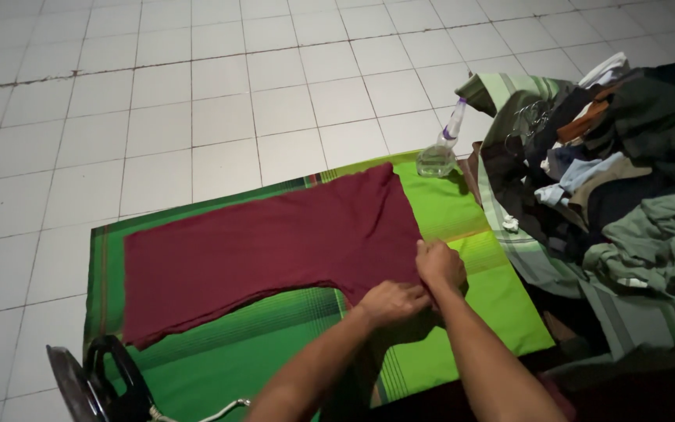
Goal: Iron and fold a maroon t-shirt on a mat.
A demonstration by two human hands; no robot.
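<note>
Floor of pale square tiles (220,101), dimly lit and crossed by dark grout lines, fills the room's far side. On it lies a bright green striped cloth (462,211), spread flat as a working surface. A maroon fabric garment (267,250) lies flat across the green cloth, one long part stretching to the left edge. At the garment's near right corner, the left hand (391,302) presses down on the maroon fabric, its fingers bent and pinching the edge. The right hand (439,264), just beside and touching it, also has its fingers closed on that edge. A clear plastic spray bottle (441,150) stands at the cloth's far right corner. To the right, a loose heap of mixed clothes (626,187) in dark, green and pale blue tones rests on a light green checked sheet (509,94). At the lower left, the dark handle of an iron (107,379) shows, with a pale cord beside it.
</note>
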